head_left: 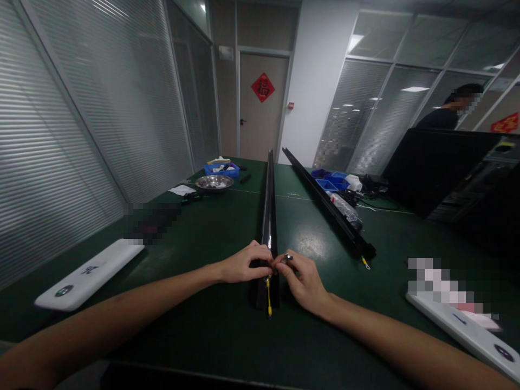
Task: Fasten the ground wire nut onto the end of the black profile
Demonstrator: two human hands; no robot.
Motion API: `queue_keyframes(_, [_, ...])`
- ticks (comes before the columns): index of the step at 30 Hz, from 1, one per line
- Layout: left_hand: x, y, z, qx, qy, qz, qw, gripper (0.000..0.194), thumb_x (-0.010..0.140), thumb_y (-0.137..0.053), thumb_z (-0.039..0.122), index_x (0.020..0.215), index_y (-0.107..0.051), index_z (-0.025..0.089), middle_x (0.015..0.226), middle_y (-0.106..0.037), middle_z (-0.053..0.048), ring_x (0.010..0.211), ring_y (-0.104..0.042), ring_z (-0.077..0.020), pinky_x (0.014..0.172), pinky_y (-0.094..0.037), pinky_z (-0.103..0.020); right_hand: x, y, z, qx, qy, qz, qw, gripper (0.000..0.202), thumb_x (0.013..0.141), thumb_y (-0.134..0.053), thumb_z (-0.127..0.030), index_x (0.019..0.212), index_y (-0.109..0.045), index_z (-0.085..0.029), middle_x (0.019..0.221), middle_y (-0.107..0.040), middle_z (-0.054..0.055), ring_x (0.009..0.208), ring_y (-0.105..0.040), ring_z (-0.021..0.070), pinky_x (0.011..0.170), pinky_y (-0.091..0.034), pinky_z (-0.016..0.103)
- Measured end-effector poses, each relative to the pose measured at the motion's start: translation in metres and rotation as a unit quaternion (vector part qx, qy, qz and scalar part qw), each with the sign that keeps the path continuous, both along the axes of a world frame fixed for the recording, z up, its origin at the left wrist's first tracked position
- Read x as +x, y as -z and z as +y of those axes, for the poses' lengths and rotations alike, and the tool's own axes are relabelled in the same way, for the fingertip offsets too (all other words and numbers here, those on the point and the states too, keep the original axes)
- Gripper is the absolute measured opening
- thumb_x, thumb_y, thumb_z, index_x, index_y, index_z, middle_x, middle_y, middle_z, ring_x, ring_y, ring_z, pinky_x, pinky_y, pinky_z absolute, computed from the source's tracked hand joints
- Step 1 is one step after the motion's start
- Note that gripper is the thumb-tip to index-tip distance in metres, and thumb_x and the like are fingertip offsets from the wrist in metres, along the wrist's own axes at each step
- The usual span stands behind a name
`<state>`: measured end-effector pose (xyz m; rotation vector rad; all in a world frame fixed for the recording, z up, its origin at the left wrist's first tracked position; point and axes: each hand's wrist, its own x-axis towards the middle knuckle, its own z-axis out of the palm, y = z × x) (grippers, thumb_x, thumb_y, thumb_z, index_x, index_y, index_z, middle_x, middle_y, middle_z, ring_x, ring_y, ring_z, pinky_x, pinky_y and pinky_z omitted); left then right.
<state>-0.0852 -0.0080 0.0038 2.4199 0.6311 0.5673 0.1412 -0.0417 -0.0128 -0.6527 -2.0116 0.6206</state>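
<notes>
A long black rail (267, 211) lies lengthwise on the green table, its near end between my hands. My left hand (247, 264) is closed over the rail's left side, with thumb and fingers curled around its near part. From the right, my right hand (304, 279) closes on a small shiny metal piece (287, 257) beside the rail; its exact kind is hard to make out. The fingertips of both hands meet above the rail and hide what is between them. A short yellow wire (268, 298) with an end terminal lies along the rail's near end, just below my fingers.
Another black rail (333, 208) lies obliquely to the right, a ring-terminal wire (366, 262) at its end. Behind it are blue bins (326, 185) and a plastic bottle (345, 208). A metal bowl (214, 182) stands far left. White devices (91, 275) flank my arms.
</notes>
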Motion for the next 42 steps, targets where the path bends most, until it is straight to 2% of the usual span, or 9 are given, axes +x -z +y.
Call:
queue_keyframes(7, [0.0015, 0.0010, 0.0008, 0.002, 0.008, -0.003, 1.000, 0.042, 0.106, -0.045, 0.053, 0.098, -0.066, 0.019, 0.097, -0.069, -0.003, 0.094, -0.058, -0.0193, 0.088, -0.030, -0.032, 0.0007, 0.0030, 0.0005, -0.012, 0.003, 0.001, 1.000, 0.018, 0.106, -0.053, -0.028, 0.099, -0.068, -0.019, 0.089, -0.069, 0.004, 0.076, -0.065, 0.0177, 0.071, -0.050, 0.029])
queue_keyframes(15, [0.0014, -0.0020, -0.0014, -0.001, -0.002, -0.002, 1.000, 0.041, 0.105, -0.048, 0.054, 0.096, -0.066, 0.019, 0.096, -0.068, -0.002, 0.094, -0.057, -0.0196, 0.088, -0.031, -0.032, 0.0000, 0.0019, 0.0014, 0.002, 0.001, -0.001, 1.000, 0.020, 0.106, -0.052, -0.024, 0.095, -0.068, -0.019, 0.087, -0.067, 0.004, 0.078, -0.065, 0.0182, 0.073, -0.050, 0.029])
queue_keyframes(24, [0.0012, 0.0002, 0.0000, -0.005, 0.000, -0.001, 1.000, 0.040, 0.106, -0.046, 0.053, 0.099, -0.067, 0.019, 0.095, -0.069, -0.002, 0.094, -0.057, -0.0199, 0.089, -0.032, -0.032, -0.0003, 0.0004, -0.0008, -0.007, 0.017, -0.003, 1.000, 0.020, 0.105, -0.052, -0.027, 0.098, -0.069, -0.019, 0.087, -0.067, 0.004, 0.073, -0.063, 0.0175, 0.068, -0.049, 0.028])
queue_keyframes(32, [0.0014, -0.0002, -0.0006, 0.003, -0.001, -0.001, 1.000, 0.037, 0.105, -0.050, 0.051, 0.099, -0.067, 0.019, 0.098, -0.069, -0.002, 0.095, -0.058, -0.0190, 0.089, -0.031, -0.032, 0.0008, 0.0034, 0.0016, 0.000, 0.010, 0.000, 1.000, 0.021, 0.106, -0.051, -0.026, 0.095, -0.068, -0.020, 0.085, -0.067, 0.004, 0.078, -0.065, 0.0187, 0.073, -0.051, 0.030])
queue_keyframes(42, [0.0022, -0.0016, -0.0014, -0.004, 0.000, -0.002, 1.000, 0.039, 0.106, -0.047, 0.052, 0.098, -0.066, 0.019, 0.096, -0.068, -0.003, 0.094, -0.058, -0.0199, 0.088, -0.032, -0.032, -0.0011, 0.0021, 0.0002, -0.004, 0.015, 0.004, 1.000, 0.019, 0.105, -0.053, -0.028, 0.097, -0.068, -0.020, 0.087, -0.068, 0.004, 0.075, -0.065, 0.0181, 0.070, -0.051, 0.029])
